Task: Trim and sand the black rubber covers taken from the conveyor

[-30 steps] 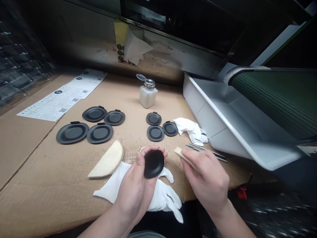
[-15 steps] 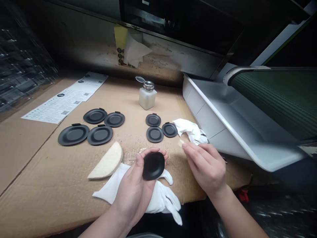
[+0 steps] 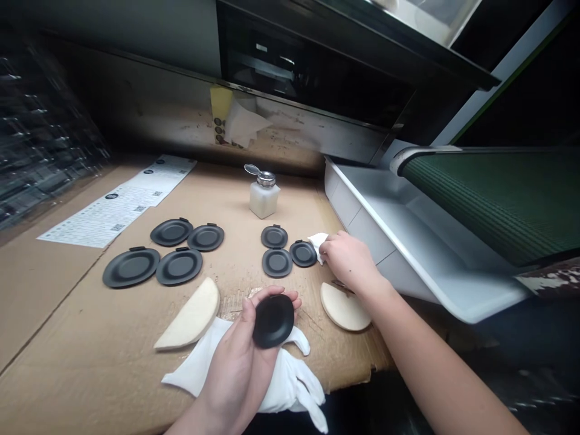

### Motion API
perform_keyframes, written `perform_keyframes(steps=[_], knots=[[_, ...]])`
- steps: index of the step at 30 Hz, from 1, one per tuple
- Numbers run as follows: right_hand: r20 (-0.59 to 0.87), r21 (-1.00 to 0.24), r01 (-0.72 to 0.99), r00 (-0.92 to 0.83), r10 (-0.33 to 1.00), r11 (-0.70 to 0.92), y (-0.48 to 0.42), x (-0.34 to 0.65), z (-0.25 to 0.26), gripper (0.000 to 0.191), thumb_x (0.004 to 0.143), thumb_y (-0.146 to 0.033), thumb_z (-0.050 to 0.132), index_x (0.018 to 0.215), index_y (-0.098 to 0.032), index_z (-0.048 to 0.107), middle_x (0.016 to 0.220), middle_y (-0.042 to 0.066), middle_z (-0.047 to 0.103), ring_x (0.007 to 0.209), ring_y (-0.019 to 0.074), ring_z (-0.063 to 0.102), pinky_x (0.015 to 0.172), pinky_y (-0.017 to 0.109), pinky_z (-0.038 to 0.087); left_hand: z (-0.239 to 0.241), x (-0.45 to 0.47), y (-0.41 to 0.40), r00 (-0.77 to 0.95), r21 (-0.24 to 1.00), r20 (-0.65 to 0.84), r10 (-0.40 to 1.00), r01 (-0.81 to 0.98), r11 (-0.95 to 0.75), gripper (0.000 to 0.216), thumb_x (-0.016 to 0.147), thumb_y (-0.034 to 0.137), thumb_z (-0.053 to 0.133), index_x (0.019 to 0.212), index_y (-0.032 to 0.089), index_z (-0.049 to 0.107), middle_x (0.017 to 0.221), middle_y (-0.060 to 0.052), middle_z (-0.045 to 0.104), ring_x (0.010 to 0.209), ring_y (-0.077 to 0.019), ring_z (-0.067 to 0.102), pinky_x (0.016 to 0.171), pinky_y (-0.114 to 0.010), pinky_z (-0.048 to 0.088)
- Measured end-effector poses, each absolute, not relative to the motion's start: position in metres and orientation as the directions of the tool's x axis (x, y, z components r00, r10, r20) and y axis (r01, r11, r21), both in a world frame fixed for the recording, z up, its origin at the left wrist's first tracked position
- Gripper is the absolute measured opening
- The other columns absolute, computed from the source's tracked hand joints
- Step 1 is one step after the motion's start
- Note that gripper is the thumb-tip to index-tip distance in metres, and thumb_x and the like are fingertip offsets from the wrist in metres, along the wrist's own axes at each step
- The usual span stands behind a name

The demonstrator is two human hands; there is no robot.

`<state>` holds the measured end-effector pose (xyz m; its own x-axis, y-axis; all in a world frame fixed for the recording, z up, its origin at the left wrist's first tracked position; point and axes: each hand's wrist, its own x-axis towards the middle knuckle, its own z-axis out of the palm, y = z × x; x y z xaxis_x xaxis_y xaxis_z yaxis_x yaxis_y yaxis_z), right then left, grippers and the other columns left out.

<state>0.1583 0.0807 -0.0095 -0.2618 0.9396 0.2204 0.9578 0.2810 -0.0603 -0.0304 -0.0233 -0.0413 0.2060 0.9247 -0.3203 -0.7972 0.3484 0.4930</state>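
Note:
In my left hand (image 3: 247, 356) rests a small black, rounded dish-like plate (image 3: 273, 321), face up, thumb on its left side and fingers curled behind it. Under that hand lies a white glove (image 3: 294, 374). My right hand (image 3: 348, 257) reaches to the right, its fingers closed at a bunched white cloth (image 3: 318, 241); the fingertips are partly hidden. Just left of it are several small black plates (image 3: 277, 263). Beneath my right wrist lies a pale half-round pad (image 3: 344, 308). Another half-round pad (image 3: 193, 317) lies left of the glove.
Larger black plates (image 3: 179, 266) lie at the left on the cardboard-covered table (image 3: 81, 344). Behind stand a pump bottle (image 3: 263, 198) with its lid up and printed label sheets (image 3: 113, 205). A white tray (image 3: 385, 232) borders the right, beside a green belt (image 3: 489, 199).
My right hand has moved up and left onto the white cloth. The pale piece at its fingertips no longer shows there; a half-round pad is now visible below the wrist. My left hand still holds the plate.

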Motion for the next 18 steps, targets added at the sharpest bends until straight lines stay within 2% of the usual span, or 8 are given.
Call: perform_keyframes(steps=[2,5,8,12,15,18], knots=[[0.184,-0.116,0.961,-0.227,0.956,0.250,0.092,0.164,-0.015,0.019,0.066,-0.007,0.057,0.051,-0.018,0.058,0.061,0.005,0.059,0.064,0.0158,0.049,0.054,0.026,0.028,-0.041,-0.031,-0.024,0.216,0.483,-0.319,0.923,-0.801,0.354,0.038,0.087,0.042,0.041,0.101,0.012,0.060,0.106,-0.015,0.065,0.111,-0.0291,0.053,0.105,-0.045,0.027],[0.203,-0.244,0.952,-0.134,0.970,0.182,0.098,0.173,-0.019,0.015,0.067,-0.013,0.057,0.054,-0.019,0.060,0.060,0.001,0.058,0.059,0.0136,0.050,0.054,0.025,0.029,-0.039,-0.032,-0.024,0.228,0.475,-0.308,0.924,-0.805,0.357,0.039,0.087,0.042,0.041,0.100,0.012,0.062,0.105,-0.014,0.065,0.109,-0.0283,0.054,0.105,-0.045,0.027],[0.305,-0.419,0.900,0.017,0.952,0.118,0.105,0.178,-0.014,0.014,0.075,-0.027,0.054,0.068,-0.019,0.063,0.068,0.001,0.062,0.063,0.0135,0.054,0.057,0.024,0.035,-0.036,-0.031,-0.024,0.227,0.458,-0.333,0.915,-0.810,0.367,0.040,0.086,0.043,0.042,0.098,0.012,0.064,0.102,-0.013,0.067,0.107,-0.0271,0.056,0.105,-0.044,0.027],[0.422,-0.624,0.771,0.200,0.884,0.123,0.133,0.166,0.006,0.037,0.082,-0.042,0.041,0.092,-0.012,0.061,0.080,0.007,0.065,0.063,0.0135,0.056,0.055,0.024,0.041,-0.035,-0.030,-0.023,0.204,0.430,-0.364,0.909,-0.829,0.358,0.039,0.085,0.043,0.044,0.093,0.012,0.067,0.098,-0.014,0.068,0.101,-0.0255,0.060,0.103,-0.041,0.031],[0.453,-0.678,0.714,0.219,0.864,0.174,0.165,0.143,0.025,0.040,0.082,-0.042,0.040,0.097,-0.011,0.060,0.084,0.006,0.065,0.065,0.0128,0.058,0.056,0.024,0.044,-0.042,-0.032,-0.021,0.214,0.382,-0.383,0.899,-0.849,0.365,0.039,0.084,0.043,0.046,0.091,0.012,0.068,0.097,-0.014,0.069,0.098,-0.0257,0.062,0.101,-0.041,0.033],[0.430,-0.658,0.720,0.121,0.895,0.219,0.195,0.111,0.042,0.029,0.078,-0.038,0.050,0.089,-0.015,0.065,0.079,0.002,0.066,0.066,0.0120,0.058,0.059,0.023,0.044,-0.052,-0.033,-0.018,0.239,0.336,-0.390,0.889,-0.862,0.379,0.039,0.083,0.045,0.047,0.089,0.013,0.069,0.095,-0.015,0.070,0.096,-0.0259,0.063,0.097,-0.040,0.037]])
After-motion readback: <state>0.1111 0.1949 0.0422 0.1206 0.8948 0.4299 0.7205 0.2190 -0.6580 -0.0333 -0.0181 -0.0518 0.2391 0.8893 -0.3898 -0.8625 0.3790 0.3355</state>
